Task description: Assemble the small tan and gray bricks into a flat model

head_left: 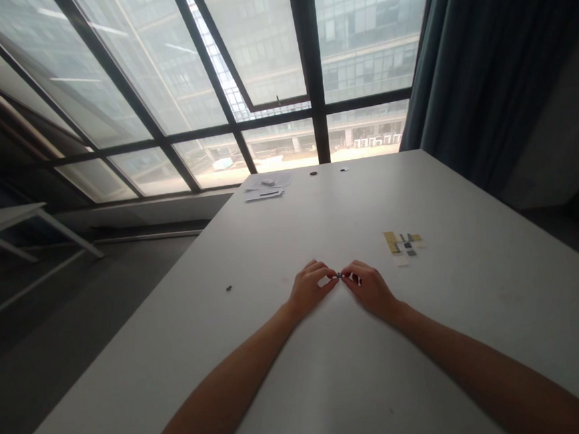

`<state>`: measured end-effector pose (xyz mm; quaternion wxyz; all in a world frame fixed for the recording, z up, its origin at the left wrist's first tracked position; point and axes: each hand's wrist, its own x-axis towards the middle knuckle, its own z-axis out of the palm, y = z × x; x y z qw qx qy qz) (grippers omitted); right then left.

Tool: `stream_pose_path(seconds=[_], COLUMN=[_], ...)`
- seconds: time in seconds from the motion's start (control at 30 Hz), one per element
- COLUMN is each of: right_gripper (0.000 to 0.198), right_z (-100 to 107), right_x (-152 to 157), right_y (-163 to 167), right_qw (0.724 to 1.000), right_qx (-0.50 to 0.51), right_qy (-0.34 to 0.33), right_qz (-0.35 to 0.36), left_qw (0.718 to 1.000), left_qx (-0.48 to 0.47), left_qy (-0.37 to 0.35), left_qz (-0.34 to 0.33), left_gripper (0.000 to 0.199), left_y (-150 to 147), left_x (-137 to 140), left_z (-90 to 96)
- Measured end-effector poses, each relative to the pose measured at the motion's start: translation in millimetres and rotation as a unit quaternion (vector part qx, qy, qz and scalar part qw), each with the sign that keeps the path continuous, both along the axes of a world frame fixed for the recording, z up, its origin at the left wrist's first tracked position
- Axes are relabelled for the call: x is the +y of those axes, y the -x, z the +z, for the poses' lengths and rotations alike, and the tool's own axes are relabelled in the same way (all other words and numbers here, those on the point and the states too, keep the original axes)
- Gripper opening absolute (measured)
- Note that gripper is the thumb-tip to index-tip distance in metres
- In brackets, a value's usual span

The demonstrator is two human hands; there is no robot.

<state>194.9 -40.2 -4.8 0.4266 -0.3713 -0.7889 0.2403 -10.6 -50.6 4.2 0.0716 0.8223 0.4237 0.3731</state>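
Note:
Over the middle of the white table (300, 350), my left hand (311, 286) and my right hand (369, 287) meet fingertip to fingertip. Pinched between them is a tiny dark piece (339, 276), too small to name; thumb and forefinger of both hands close on it. To the right of my right hand lies a group of small flat yellow pieces (390, 239) and dark grey pieces (408, 245). A single small dark piece (229, 288) rests on the tabletop, well left of my left hand.
Papers (265, 193) with a dark pen-like stick lie at the table's far left corner. Near the far edge are a round dark disc (313, 173) and a small black-and-white item (344, 170). Windows stand beyond, a dark curtain (488, 67) at right, another table (6, 219) at left.

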Motion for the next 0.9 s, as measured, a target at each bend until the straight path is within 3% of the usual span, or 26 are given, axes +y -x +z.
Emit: stream_pose_path(seconds=[0.9], right_gripper=[0.01], right_z=[0.9], right_x=[-0.7], right_y=[0.5], right_qw=[1.0], right_qx=[0.002], right_qy=[0.002], right_qz=[-0.006], left_qw=[1.0], left_qx=[-0.007], left_qy=[0.0], left_qz=[-0.003], left_gripper=[0.01], left_y=[-0.9], left_x=[-0.4], left_z=[2.3])
